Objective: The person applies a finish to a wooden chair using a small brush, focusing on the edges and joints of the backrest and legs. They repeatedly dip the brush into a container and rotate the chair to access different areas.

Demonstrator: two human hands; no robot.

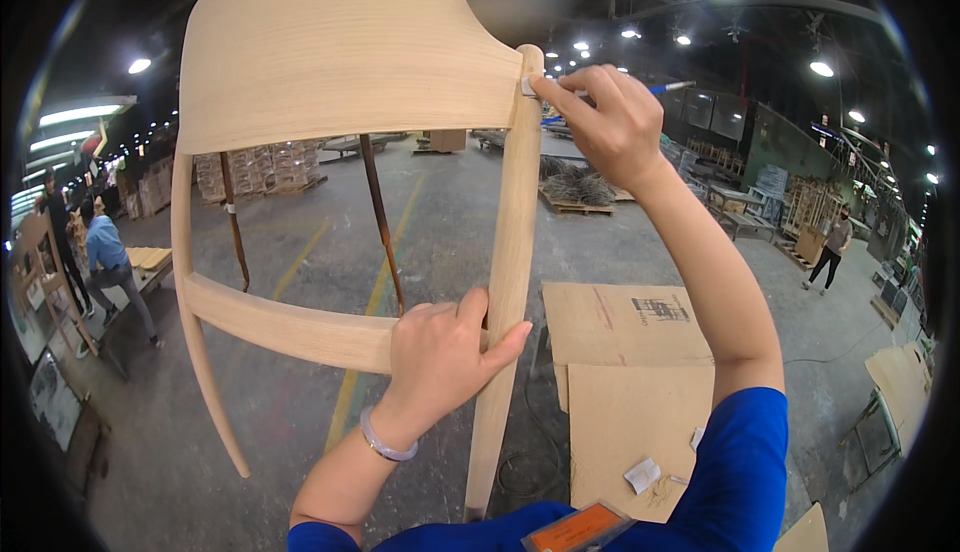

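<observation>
A bare pale-wood chair back frame (340,62) stands upright before me, with a broad curved top panel, two posts and a lower rail (290,327). My left hand (445,352) grips the rail where it meets the right post (512,212), its thumb lying across the post. Near the top of that post, my right hand (612,127) pinches a small whitish piece (527,87) against the wood by the panel's joint. A thin blue stick with a pale tip (672,87) also passes through this hand; what kind of tool it is cannot be made out.
Flattened cardboard (635,422) lies below on the right, with a crumpled white scrap (642,475) on it. Two dark rods (382,222) show behind the frame. A person in blue (105,242) is at the left, another person (830,249) far right. Pallets (577,192) stand farther back.
</observation>
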